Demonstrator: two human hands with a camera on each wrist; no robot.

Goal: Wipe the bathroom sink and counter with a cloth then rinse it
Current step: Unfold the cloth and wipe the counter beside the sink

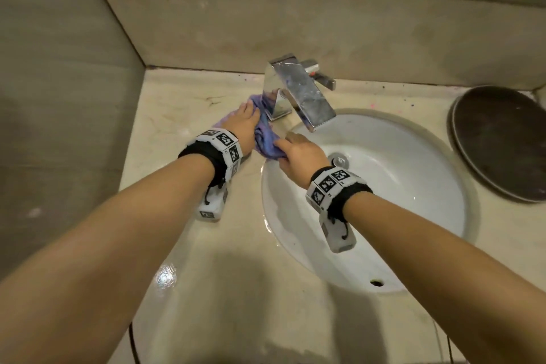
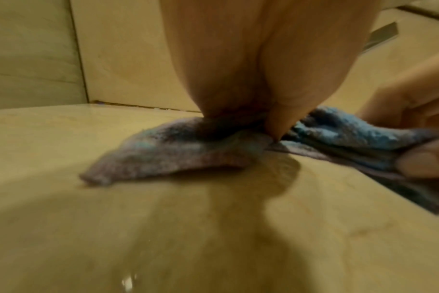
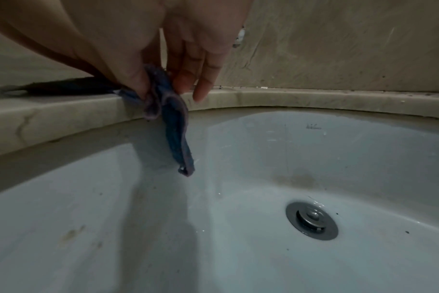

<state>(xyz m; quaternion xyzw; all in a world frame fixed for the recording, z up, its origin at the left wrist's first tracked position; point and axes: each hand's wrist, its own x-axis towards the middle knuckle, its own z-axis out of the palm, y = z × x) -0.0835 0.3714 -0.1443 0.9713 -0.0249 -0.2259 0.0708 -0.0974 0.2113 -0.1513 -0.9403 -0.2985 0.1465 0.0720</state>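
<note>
From above, our left hand (image 1: 245, 120) presses the purple-blue cloth (image 1: 266, 139) onto the counter (image 1: 165, 115) beside the faucet (image 1: 298, 91), likely anchoring it. At the left wrist, fingers (image 2: 278, 119) together push down. At the right wrist, our right hand (image 3: 163, 59) pinches a corner dangling over the sink (image 3: 263, 158).

Fuzzy terry cloth (image 2: 178, 154), mirror-bright chrome faucet (image 1: 298, 91), glossy white ceramic sink (image 3: 263, 158), wet polished marble-look counter (image 1: 183, 115)

Head view high, facing down — wrist views low and close, both sharing the cloth (image 1: 267, 139) at the sink (image 1: 413, 156) edge.
</note>
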